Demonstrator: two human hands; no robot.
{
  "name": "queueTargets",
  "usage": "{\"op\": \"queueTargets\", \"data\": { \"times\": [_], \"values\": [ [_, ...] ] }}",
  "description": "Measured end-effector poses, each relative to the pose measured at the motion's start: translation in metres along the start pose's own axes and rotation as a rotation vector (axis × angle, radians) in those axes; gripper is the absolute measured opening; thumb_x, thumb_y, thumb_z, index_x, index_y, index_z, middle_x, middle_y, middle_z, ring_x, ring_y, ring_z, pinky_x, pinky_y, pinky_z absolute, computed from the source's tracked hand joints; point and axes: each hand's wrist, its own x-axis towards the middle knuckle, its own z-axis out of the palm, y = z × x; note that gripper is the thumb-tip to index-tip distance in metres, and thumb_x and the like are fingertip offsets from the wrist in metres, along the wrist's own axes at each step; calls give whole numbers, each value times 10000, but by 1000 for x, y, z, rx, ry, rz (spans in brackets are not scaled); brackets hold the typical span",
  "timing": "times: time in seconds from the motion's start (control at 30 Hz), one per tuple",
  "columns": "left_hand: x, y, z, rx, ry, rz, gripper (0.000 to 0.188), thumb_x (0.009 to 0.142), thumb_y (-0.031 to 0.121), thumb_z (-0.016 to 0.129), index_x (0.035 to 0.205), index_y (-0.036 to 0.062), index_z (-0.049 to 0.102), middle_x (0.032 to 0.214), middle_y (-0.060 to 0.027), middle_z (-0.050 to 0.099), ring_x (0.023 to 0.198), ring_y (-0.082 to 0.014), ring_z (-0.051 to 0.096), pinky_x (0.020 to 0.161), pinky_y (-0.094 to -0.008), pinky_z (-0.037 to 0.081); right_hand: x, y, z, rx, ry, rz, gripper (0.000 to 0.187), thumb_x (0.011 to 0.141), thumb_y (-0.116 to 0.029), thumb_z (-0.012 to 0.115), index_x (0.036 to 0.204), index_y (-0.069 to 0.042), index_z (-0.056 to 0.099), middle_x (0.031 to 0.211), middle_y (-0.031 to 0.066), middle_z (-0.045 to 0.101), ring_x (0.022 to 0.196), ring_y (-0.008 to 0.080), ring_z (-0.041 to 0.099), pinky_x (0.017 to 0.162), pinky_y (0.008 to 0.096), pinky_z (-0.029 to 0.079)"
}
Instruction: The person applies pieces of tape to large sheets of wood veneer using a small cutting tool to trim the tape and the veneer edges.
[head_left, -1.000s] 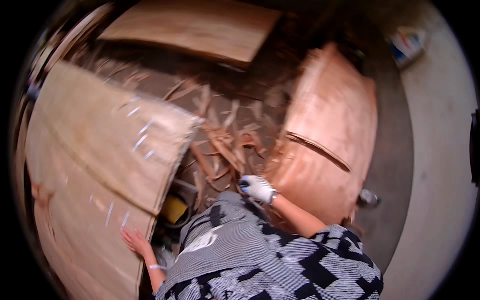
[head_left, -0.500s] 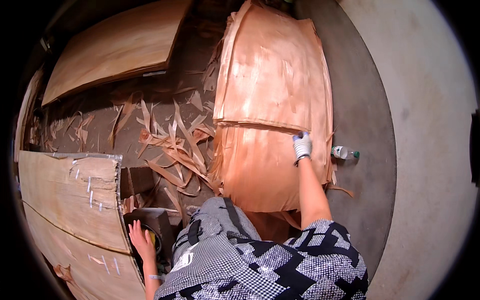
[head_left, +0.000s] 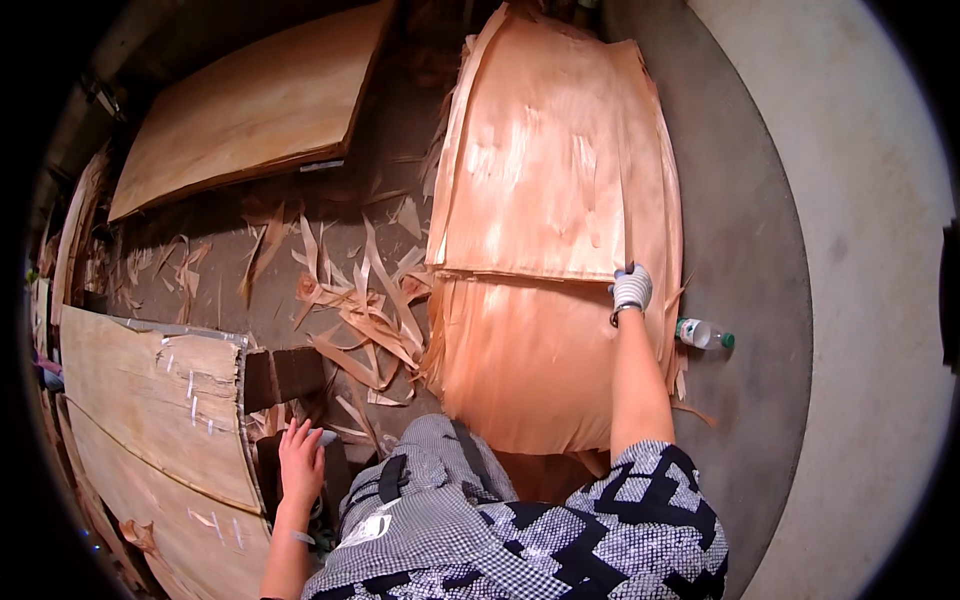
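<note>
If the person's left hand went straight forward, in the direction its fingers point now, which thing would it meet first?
Most likely the brown block, just ahead of the left hand. Depth is unclear, though: the hand may be higher and pass over it.

Left fisheye head view is shot from the wearer's head, tilted steeply down and forward. Clothed lap [head_left: 430, 510] and forearms [head_left: 640, 390] are caught closest, at bottom; veneer stack [head_left: 540, 350] is seen from above, mid-range; board stack [head_left: 255, 100] is framed farther off, upper left.
</note>
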Motion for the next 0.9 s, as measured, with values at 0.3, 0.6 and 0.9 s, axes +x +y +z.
{"op": "queueTargets", "data": {
  "times": [0.3, 0.6, 0.9],
  "values": [
    [64, 37, 16, -235, -110, 159, 374, 761, 112, 590, 1123, 36, 534, 1160, -161, 532, 1136, -365, 443, 942, -404, 371, -74, -20, -74, 511, -399, 30, 163, 818, -210, 567, 834, -57, 513, 670, 33, 544, 520, 143, 593, 347, 223, 397],
    [163, 194, 15, -686, -330, 197, 491, 793, 152, 561, 1254, 42, 433, 1080, -187, 571, 1007, -294, 548, 839, -342, 433, -288, -60, -30, 298, -1256, -500, 240, 840, -107, 557, 1053, 4, 555, 820, 52, 602, 722, 102, 588, 657, 233, 478],
    [198, 105, -72, 23, 337, 264, 217, 774, 137, 485, 974, 104, 565, 781, -71, 605, 749, -244, 604, 614, -356, 471, -192, -85, -41, 316, -609, -305, 361, 861, -79, 501, 1220, -88, 467, 895, 75, 582, 544, 100, 535, 399, 199, 398]
  ]
}}
